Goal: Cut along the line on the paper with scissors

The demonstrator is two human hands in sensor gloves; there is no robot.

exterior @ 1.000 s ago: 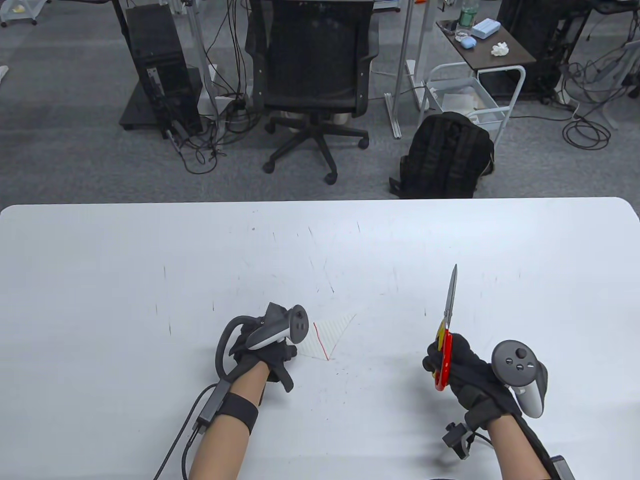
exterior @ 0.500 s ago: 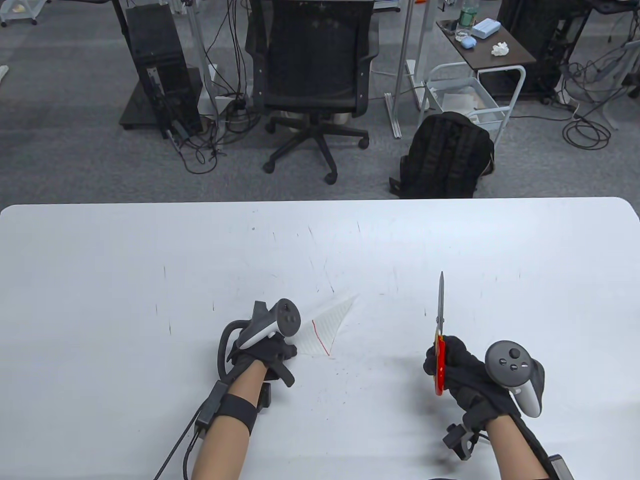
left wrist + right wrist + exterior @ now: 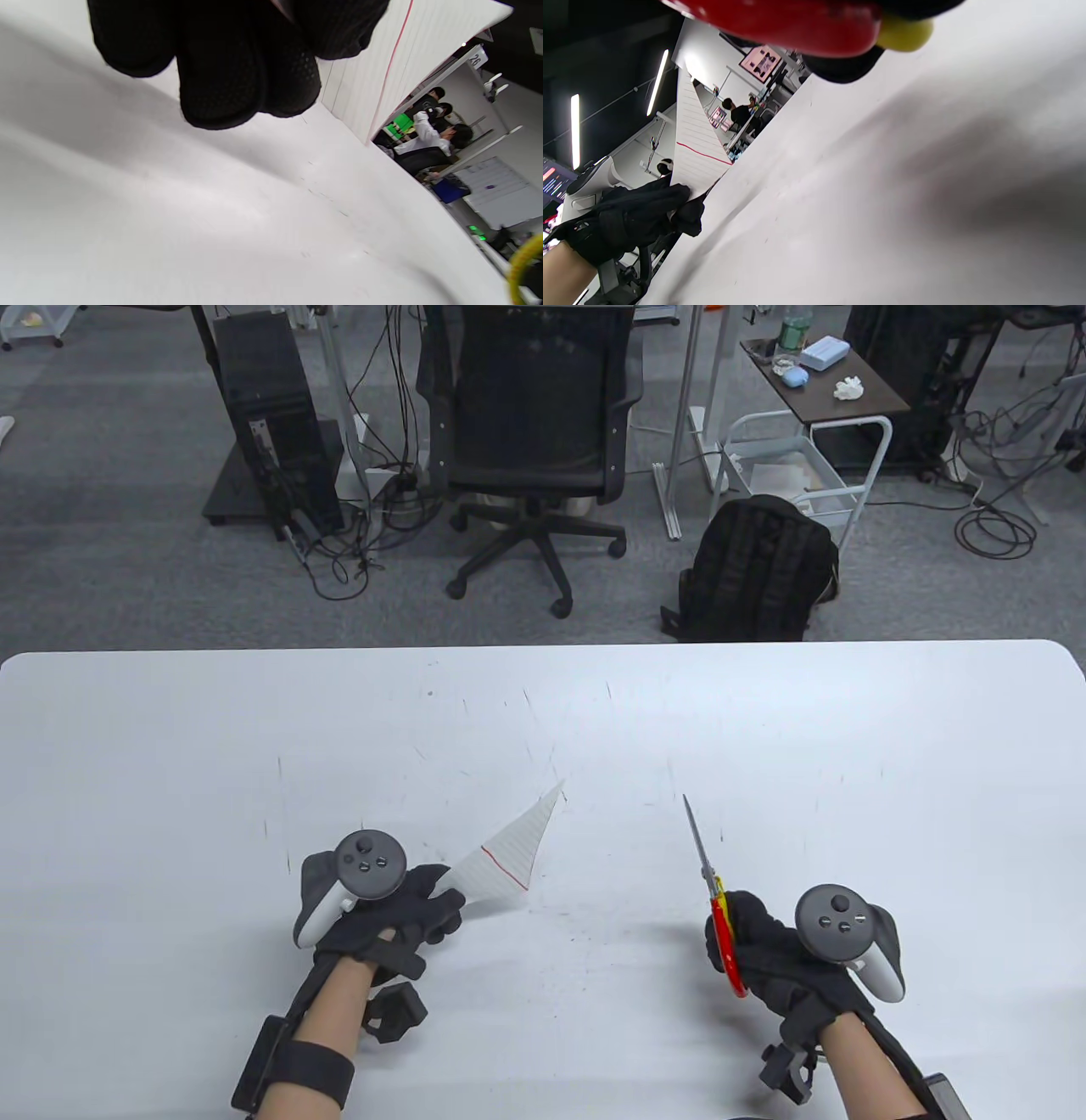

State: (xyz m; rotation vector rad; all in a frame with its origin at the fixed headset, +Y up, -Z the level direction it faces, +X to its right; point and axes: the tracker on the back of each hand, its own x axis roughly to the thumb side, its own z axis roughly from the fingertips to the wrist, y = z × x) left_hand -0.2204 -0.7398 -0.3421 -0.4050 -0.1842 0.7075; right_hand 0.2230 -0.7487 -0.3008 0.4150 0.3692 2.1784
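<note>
**A:** What is different on the surface compared with a second ago?

**B:** The biggest change is my left hand. It is now turned palm-down, with the tracker on top, and it sits lower and further left than it did. With it comes the paper: a second ago the sheet lay flat by my fingers, and now its far corner stands up off the surface, pointing away and to the right. From the right wrist view its near lower edge seems close to the surface or touching it; I cannot tell which.

**A:** And your grip on it?

**B:** My left grip is clamped on the paper's near corner, fingers pinched over it. The red line runs across the sheet, facing my other hand.

**A:** The other hand?

**B:** My right hand holds the scissors, fingers closed on the red and yellow handles. It has moved inward, and the blades, which pointed straight away, now lean toward the paper. They look closed and sit well apart from the sheet.

**A:** So where does that leave the job?

**B:** I judge it as set-up done, no cut begun: the line is whole.
</note>
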